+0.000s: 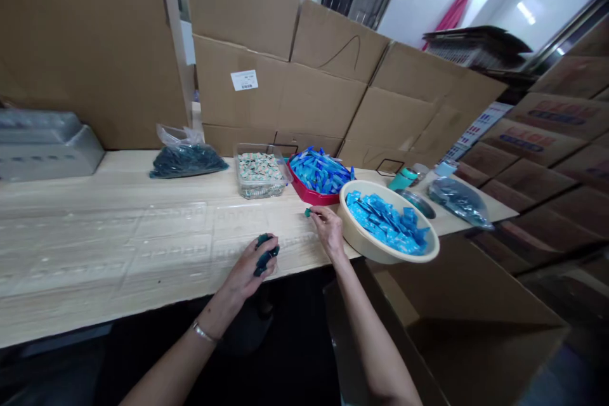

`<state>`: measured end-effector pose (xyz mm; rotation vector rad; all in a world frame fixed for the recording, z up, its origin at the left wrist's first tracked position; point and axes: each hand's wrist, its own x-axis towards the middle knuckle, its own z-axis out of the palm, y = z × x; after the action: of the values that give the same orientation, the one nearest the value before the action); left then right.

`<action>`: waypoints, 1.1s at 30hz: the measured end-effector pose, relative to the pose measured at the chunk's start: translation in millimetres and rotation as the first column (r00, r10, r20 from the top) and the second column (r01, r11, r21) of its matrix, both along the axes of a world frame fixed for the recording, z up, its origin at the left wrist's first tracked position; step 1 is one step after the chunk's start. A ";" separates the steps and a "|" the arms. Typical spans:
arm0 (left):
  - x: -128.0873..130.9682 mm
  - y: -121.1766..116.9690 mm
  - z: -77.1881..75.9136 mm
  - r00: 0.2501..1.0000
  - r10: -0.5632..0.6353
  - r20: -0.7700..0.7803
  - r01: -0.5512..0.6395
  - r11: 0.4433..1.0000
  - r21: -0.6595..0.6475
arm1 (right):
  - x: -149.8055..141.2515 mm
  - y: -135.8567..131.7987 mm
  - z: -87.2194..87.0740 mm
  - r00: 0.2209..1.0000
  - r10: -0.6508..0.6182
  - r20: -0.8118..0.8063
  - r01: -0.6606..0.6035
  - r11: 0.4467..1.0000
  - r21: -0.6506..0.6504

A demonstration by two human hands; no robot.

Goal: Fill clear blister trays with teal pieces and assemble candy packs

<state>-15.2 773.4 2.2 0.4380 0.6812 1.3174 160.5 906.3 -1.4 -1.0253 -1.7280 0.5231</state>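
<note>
The right hand (330, 231) has thumb and fingertips pinched on a small green piece (307, 212), above the table (166, 235). At its 8 o'clock, the left hand (250, 266) curls around several dark green pieces (265, 254). From the right hand, a basin (361, 238) of blue packets sits at 3 o'clock, a red tray (301, 192) at 12. From the left, a clear box (243, 189) stands at 12, a bag (188, 162) at 11.

Shiny green pieces (262, 262), smooth plastic basin (364, 243), matt cardboard panels (323, 92); wood-grained tabletop (71, 292)
</note>
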 end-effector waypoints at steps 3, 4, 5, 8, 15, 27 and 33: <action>-5.1 -5.3 0.1 0.999 -0.009 0.049 0.010 1.000 -0.016 | 0.9 26.3 0.4 0.964 0.012 0.265 -0.042 0.993 0.110; -6.5 -5.5 0.2 0.998 -0.011 0.060 0.013 1.000 -0.023 | -0.4 32.4 0.3 0.942 0.018 0.336 -0.063 0.990 0.124; -7.8 -5.0 0.5 0.998 -0.012 0.067 0.014 0.999 -0.030 | -2.1 37.4 0.0 0.917 0.024 0.398 -0.082 0.988 0.130; -11.0 -1.2 1.7 0.997 -0.007 0.081 0.010 0.999 -0.040 | -6.8 48.9 -2.4 0.836 0.048 0.547 -0.137 0.983 0.124; -15.6 9.6 2.1 0.988 -0.008 0.157 0.019 0.997 -0.070 | -6.7 70.0 -9.0 0.761 0.124 0.637 -0.224 0.971 0.079; -21.8 14.4 0.3 0.979 0.029 0.200 -0.013 0.997 -0.079 | -1.7 83.0 -7.4 0.777 0.213 0.592 -0.319 0.944 0.079; -23.9 16.1 -2.3 0.978 0.041 0.203 -0.027 0.997 -0.071 | 1.7 91.4 -19.4 0.769 0.269 0.581 -0.365 0.929 0.054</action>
<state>-39.1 789.5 -0.1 0.2322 0.5611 1.3465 162.2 997.8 -20.8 -0.8107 -2.4655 0.2837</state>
